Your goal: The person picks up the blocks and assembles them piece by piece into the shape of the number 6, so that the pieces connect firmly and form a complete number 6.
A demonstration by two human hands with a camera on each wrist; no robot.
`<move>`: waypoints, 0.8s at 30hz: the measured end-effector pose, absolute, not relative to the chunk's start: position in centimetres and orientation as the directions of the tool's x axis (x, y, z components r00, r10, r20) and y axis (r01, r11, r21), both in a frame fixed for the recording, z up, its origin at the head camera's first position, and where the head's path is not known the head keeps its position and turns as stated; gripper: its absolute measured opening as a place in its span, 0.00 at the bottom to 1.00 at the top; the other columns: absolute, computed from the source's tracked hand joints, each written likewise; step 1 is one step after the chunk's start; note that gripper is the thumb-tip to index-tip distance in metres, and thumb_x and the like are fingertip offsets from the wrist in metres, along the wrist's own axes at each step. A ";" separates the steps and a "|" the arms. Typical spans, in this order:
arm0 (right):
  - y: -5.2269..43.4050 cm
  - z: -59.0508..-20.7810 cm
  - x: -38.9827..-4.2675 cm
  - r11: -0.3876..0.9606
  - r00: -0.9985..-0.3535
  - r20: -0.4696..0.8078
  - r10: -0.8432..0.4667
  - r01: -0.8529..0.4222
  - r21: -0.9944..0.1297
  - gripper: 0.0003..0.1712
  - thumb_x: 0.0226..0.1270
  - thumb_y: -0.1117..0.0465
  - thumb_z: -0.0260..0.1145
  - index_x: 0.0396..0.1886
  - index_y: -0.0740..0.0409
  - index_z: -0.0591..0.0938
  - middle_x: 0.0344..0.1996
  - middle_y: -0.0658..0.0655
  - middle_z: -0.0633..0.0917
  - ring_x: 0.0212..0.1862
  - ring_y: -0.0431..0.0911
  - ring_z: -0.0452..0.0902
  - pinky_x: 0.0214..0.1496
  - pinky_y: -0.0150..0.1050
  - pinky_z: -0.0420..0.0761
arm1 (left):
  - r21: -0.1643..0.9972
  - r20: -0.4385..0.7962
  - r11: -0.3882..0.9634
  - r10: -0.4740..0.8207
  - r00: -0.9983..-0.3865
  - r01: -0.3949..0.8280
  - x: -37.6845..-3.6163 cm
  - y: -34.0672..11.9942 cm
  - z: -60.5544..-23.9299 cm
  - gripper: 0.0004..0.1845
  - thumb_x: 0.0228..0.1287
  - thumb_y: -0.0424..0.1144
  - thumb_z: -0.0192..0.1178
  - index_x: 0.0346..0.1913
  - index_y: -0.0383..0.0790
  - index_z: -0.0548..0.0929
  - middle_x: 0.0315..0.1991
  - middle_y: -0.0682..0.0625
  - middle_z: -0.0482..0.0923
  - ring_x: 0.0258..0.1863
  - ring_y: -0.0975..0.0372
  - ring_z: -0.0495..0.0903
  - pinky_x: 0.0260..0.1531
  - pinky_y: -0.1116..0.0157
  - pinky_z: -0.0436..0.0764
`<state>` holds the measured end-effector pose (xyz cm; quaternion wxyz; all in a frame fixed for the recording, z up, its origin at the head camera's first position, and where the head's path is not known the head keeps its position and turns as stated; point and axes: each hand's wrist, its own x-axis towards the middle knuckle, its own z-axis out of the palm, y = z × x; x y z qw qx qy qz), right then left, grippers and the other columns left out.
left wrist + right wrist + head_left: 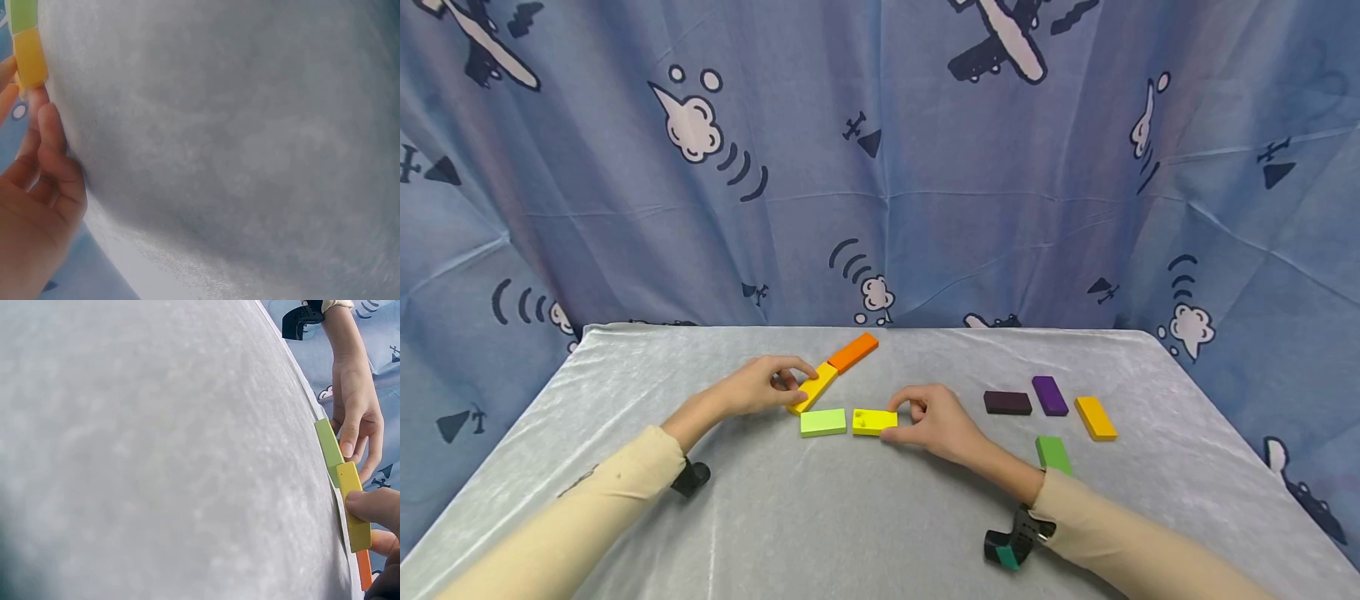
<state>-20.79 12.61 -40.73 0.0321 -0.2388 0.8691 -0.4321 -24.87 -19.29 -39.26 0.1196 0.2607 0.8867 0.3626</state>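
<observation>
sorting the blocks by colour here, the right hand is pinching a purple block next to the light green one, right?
Not purple. The head view shows the right hand pinching a bright yellow block beside the light green block. The purple block lies untouched further right.

Looks like a staged recording corner, not a lived-in room.
I'm seeing a blue curtain (pixel 880 167) printed with cartoon planes and clouds hung as backdrop right behind the bench (pixel 850 517), which is draped in grey velvety cloth and carries only small coloured blocks (pixel 1049 394); wrist cameras are strapped on both sleeves.
</observation>
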 end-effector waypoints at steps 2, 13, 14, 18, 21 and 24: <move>12.5 -40.8 -20.8 0.513 -0.885 0.149 -0.442 -0.385 -0.767 0.14 0.51 0.60 0.84 0.35 0.53 0.88 0.15 0.45 0.60 0.20 0.39 0.54 0.25 0.34 0.58 | 0.704 -0.024 0.602 0.551 -0.834 0.378 -24.9 -19.3 -39.2 0.18 0.70 0.34 0.66 0.60 0.40 0.83 0.37 0.52 0.83 0.36 0.60 0.82 0.40 0.60 0.80; 12.1 -41.0 -21.2 0.517 -0.883 0.159 -0.441 -0.395 -0.759 0.13 0.50 0.60 0.84 0.34 0.53 0.88 0.14 0.45 0.60 0.19 0.38 0.53 0.22 0.33 0.57 | 0.709 -0.030 0.601 0.548 -0.836 0.369 -24.9 -19.3 -39.2 0.17 0.70 0.34 0.66 0.60 0.41 0.83 0.37 0.52 0.83 0.36 0.60 0.82 0.41 0.59 0.80; 12.1 -41.0 -21.2 0.520 -0.883 0.161 -0.440 -0.397 -0.756 0.13 0.50 0.60 0.84 0.34 0.53 0.88 0.14 0.45 0.60 0.19 0.38 0.54 0.22 0.33 0.57 | 0.709 -0.030 0.601 0.548 -0.836 0.369 -24.9 -19.3 -39.2 0.17 0.70 0.34 0.66 0.60 0.41 0.83 0.37 0.52 0.83 0.36 0.60 0.82 0.41 0.59 0.80; 11.9 -41.0 -21.2 0.530 -0.884 0.157 -0.440 -0.397 -0.749 0.14 0.50 0.60 0.85 0.33 0.53 0.87 0.14 0.45 0.61 0.19 0.38 0.54 0.23 0.33 0.58 | 0.707 -0.028 0.603 0.546 -0.837 0.369 -24.9 -19.3 -39.3 0.17 0.69 0.34 0.67 0.60 0.41 0.83 0.37 0.53 0.83 0.36 0.61 0.82 0.41 0.59 0.80; 11.8 -40.9 -21.2 0.535 -0.887 0.147 -0.438 -0.389 -0.750 0.14 0.50 0.60 0.85 0.34 0.53 0.87 0.14 0.45 0.61 0.19 0.39 0.54 0.23 0.33 0.58 | 0.706 -0.027 0.603 0.547 -0.837 0.371 -24.9 -19.3 -39.3 0.17 0.70 0.34 0.66 0.60 0.41 0.83 0.37 0.53 0.83 0.36 0.61 0.82 0.40 0.59 0.80; 11.7 -40.9 -21.1 0.541 -0.889 0.140 -0.436 -0.383 -0.748 0.15 0.50 0.60 0.85 0.34 0.53 0.87 0.14 0.46 0.61 0.19 0.39 0.55 0.23 0.33 0.58 | 0.707 -0.027 0.603 0.546 -0.837 0.371 -24.9 -19.3 -39.3 0.18 0.70 0.34 0.66 0.60 0.41 0.83 0.37 0.52 0.83 0.36 0.60 0.82 0.40 0.60 0.80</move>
